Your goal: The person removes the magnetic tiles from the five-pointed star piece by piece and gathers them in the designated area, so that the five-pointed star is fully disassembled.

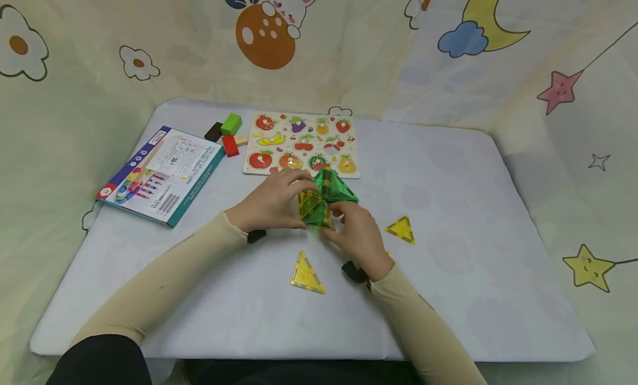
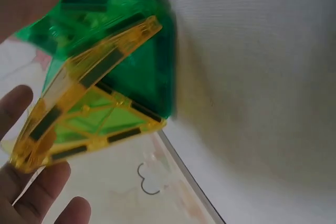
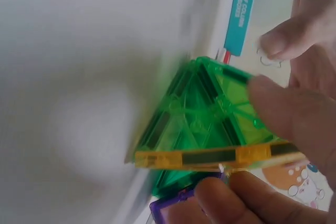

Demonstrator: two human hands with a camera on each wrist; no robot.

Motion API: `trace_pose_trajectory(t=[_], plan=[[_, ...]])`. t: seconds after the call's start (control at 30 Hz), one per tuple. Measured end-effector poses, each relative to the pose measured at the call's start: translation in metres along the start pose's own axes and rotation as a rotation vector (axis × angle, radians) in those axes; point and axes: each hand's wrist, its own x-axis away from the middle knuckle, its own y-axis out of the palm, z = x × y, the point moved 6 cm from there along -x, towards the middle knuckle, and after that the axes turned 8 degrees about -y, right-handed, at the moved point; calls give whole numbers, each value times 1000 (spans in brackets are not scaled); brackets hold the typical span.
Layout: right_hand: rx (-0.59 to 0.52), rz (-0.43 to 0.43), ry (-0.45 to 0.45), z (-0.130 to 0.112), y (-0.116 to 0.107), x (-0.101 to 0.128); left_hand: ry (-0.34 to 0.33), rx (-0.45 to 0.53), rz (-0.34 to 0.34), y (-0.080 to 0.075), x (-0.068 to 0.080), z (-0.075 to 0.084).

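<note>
A small solid of green and yellow see-through triangle tiles point(image 1: 326, 199) stands at the middle of the table. My left hand point(image 1: 295, 199) holds its left side, and its fingers point(image 2: 39, 190) lie under a yellow-edged face point(image 2: 94, 114). My right hand point(image 1: 343, 221) pinches the near right side. In the right wrist view its fingers point(image 3: 286, 114) press a green face point(image 3: 205, 119) above a yellow edge, and a purple tile corner point(image 3: 170, 209) shows below. Both hands cover the near faces in the head view.
Two loose yellow triangle tiles lie near me, one point(image 1: 306, 274) in front and one point(image 1: 401, 229) to the right. A fruit peg puzzle point(image 1: 301, 144) lies behind the hands. A teal box point(image 1: 161, 173) and coloured wooden blocks point(image 1: 229, 133) are at the back left.
</note>
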Motion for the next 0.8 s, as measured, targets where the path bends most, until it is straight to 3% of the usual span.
trace_pose_trajectory(t=[0.17,0.5,0.63,0.8], plan=[[8,84,-54,-8,-1,0,57,-53,-70,12,-6,10],[-10,188,-90,-11,-2,5,102,-49,-32,15,-8,11],[-20,204,-52,-3,-9,7,117,-48,-24,15,-8,10],[-142,191,30,20,-21,16,126,-44,-17,15,-8,7]])
